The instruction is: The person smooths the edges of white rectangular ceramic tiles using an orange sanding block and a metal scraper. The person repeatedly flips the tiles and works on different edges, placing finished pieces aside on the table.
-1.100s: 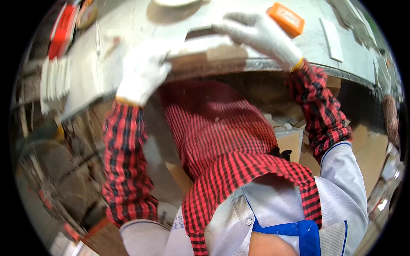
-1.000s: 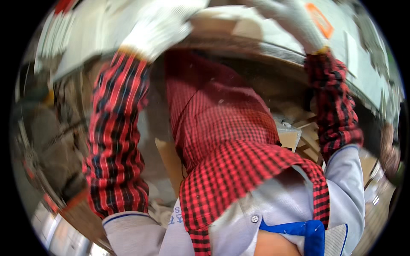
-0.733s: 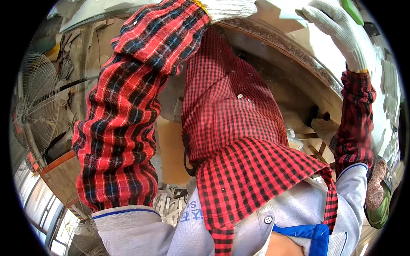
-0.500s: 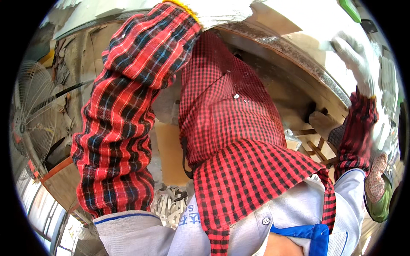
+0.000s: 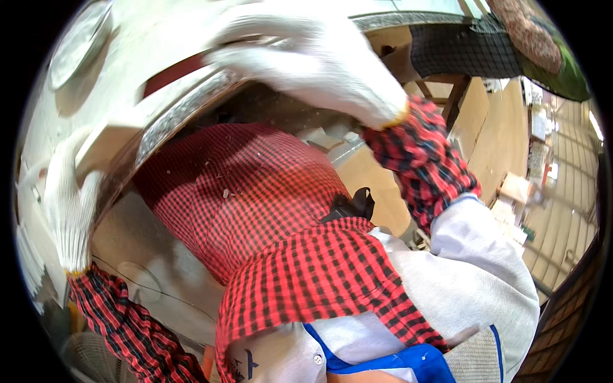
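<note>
My left hand (image 5: 71, 201), in a white knit glove, is at the left by the edge of the workbench (image 5: 185, 118). Its thumb and fingers close around a pale, flat, board-like piece (image 5: 110, 150). My right hand (image 5: 313, 64), also gloved and smeared by motion, reaches over the bench at the top middle. At its fingertips is a flat dark-red strip (image 5: 175, 75); blur hides its exact kind. Both forearms wear red plaid sleeves, and a red checked apron (image 5: 249, 198) covers my front.
A shallow round bowl (image 5: 76, 71) with whitish contents stands on the bench at the far left. Another person's patterned sleeve (image 5: 527, 32) shows at the upper right. A fan (image 5: 96, 357) is at the lower left, and boxes (image 5: 516, 188) lie at the right.
My view has turned, so the bench edge and the other person appear elsewhere. My right hand has come from the far right to the top middle; my left hand is now at the left.
</note>
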`<action>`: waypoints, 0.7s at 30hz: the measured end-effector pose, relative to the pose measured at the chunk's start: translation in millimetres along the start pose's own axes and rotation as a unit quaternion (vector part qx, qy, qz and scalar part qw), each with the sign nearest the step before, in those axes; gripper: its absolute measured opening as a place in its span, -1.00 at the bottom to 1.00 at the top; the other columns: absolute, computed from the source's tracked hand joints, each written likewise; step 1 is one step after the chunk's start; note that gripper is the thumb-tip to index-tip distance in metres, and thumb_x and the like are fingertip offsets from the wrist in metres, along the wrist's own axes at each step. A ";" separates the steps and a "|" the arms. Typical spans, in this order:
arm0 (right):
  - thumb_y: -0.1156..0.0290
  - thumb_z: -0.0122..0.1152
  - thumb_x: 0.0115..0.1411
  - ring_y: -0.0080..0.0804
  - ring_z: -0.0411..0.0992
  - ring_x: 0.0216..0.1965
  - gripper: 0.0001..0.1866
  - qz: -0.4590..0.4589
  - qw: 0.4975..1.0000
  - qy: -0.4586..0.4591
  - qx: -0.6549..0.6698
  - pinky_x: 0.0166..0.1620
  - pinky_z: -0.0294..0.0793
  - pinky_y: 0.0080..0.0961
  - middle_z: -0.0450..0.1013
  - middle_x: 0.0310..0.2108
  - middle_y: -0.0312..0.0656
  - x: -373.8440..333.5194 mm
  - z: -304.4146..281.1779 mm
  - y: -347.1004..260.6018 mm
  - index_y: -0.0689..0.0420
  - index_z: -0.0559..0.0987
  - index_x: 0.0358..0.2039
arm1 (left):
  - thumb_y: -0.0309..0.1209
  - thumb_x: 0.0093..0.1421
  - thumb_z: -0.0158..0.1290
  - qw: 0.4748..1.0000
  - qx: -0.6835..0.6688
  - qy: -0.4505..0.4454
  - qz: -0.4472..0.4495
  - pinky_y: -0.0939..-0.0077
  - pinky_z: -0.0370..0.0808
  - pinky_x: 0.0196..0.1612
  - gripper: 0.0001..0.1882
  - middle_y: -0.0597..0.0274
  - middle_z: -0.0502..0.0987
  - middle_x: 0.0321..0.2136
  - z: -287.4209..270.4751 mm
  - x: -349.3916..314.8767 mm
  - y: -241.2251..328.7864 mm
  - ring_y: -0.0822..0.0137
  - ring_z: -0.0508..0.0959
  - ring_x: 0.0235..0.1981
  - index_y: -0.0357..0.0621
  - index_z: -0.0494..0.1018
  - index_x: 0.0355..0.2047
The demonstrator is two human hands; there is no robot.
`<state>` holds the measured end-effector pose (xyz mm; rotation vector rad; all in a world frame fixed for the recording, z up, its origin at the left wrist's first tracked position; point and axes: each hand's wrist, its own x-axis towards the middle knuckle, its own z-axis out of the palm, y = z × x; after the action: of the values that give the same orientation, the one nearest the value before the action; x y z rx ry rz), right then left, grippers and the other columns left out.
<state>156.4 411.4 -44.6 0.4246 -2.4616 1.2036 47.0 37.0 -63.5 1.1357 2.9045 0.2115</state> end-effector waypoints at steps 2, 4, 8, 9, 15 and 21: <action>0.24 0.40 0.09 -0.17 0.62 -0.18 -0.68 -0.071 0.995 -0.069 -0.019 -0.10 0.62 -0.35 0.64 -0.21 -0.12 17.5 30.2 1.8 0.04 0.75 -0.14 | -0.64 0.05 0.06 0.999 0.018 -0.037 0.011 0.28 0.39 0.29 -0.34 0.05 0.54 0.13 -5.5 3.7 -5.8 0.09 0.50 0.19 -0.08 0.47 0.23; 0.23 0.41 0.06 -0.15 0.62 -0.20 -0.72 -0.111 0.988 -0.085 -0.059 -0.15 0.63 -0.31 0.64 -0.24 -0.13 23.6 64.5 -2.3 0.02 0.76 -0.22 | -0.68 0.03 0.02 0.998 0.011 -0.060 -0.005 0.29 0.38 0.31 -0.32 0.05 0.52 0.16 -2.2 -10.1 -4.7 0.11 0.49 0.22 -0.11 0.46 0.23; 0.20 0.43 -0.01 -0.12 0.64 -0.25 -0.80 -0.236 0.956 -0.105 -0.137 -0.27 0.65 -0.22 0.64 -0.29 -0.13 61.5 111.4 -21.8 -0.02 0.79 -0.38 | -0.73 0.05 -0.01 0.997 -0.075 -0.018 -0.012 0.31 0.42 0.29 -0.31 0.08 0.53 0.14 -2.2 -28.5 -24.0 0.17 0.51 0.21 -0.11 0.46 0.25; 0.20 0.44 -0.03 -0.10 0.64 -0.30 -0.80 -0.268 0.945 -0.095 -0.165 -0.32 0.65 -0.17 0.64 -0.34 -0.10 66.6 117.9 -16.1 0.00 0.79 -0.42 | -0.74 0.06 -0.01 0.992 -0.123 0.003 -0.013 0.32 0.45 0.27 -0.31 0.07 0.53 0.14 9.7 -24.6 -27.1 0.19 0.52 0.19 -0.11 0.45 0.25; 0.25 0.43 0.02 -0.17 0.64 -0.31 -0.86 -0.171 0.954 -0.214 -0.117 -0.30 0.63 -0.21 0.62 -0.38 -0.12 71.7 108.6 -50.2 -0.08 0.80 -0.38 | -0.65 0.09 0.05 0.988 -0.114 0.061 -0.083 0.41 0.60 0.00 -0.36 0.09 0.68 -0.13 7.8 -36.0 -3.7 0.23 0.69 -0.13 0.03 0.49 0.22; 0.31 0.39 0.05 -0.14 0.53 -0.08 -0.86 -0.271 0.937 -0.125 -0.182 -0.09 0.54 -0.16 0.56 -0.18 -0.10 69.6 136.4 -52.7 0.06 0.72 -0.38 | -0.55 0.11 0.17 0.985 -0.105 0.103 -0.087 0.26 0.60 -0.01 -0.36 0.05 0.67 -0.12 -5.1 -16.7 13.8 0.11 0.67 -0.17 0.13 0.46 0.24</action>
<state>90.6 263.8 -54.6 1.1065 -2.4455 0.4808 68.3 35.1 -57.2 0.8717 3.0412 0.6512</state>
